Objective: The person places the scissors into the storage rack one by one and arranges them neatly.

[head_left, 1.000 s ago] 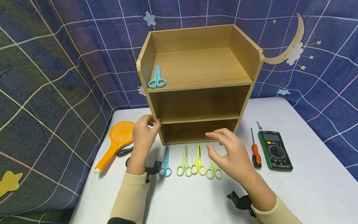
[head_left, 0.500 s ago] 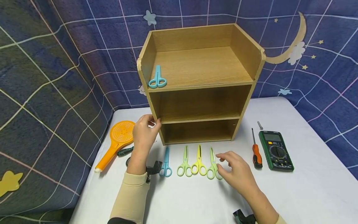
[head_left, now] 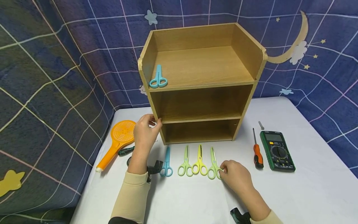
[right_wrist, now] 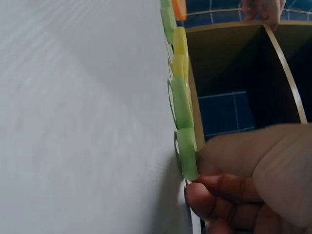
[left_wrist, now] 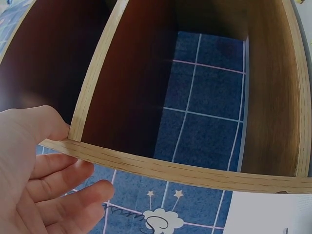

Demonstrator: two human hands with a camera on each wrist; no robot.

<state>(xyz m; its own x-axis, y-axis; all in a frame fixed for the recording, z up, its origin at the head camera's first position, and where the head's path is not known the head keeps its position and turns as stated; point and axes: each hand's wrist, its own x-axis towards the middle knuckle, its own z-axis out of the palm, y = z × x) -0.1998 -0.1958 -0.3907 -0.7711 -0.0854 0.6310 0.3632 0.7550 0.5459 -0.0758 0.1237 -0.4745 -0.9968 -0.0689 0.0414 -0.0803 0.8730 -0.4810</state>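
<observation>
right hand (head_left: 236,177) pinching green scissors (head_left: 214,163), handle loop partly hidden, left hand (head_left: 145,133) gripping shelf (head_left: 201,84)

The right hand (head_left: 236,177) comes down from in front of the bottom shelf to the table, and its fingertips (right_wrist: 207,187) now touch the handle of the rightmost green scissors (head_left: 214,165), where a second ago it hovered open above them with fingers spread

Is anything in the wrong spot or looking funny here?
One thing: a blue pair of scissors lies alone on the top shelf of the wooden shelf unit, while the other four pairs lie in a row on the white table. Nothing looks spilled or broken.
</observation>
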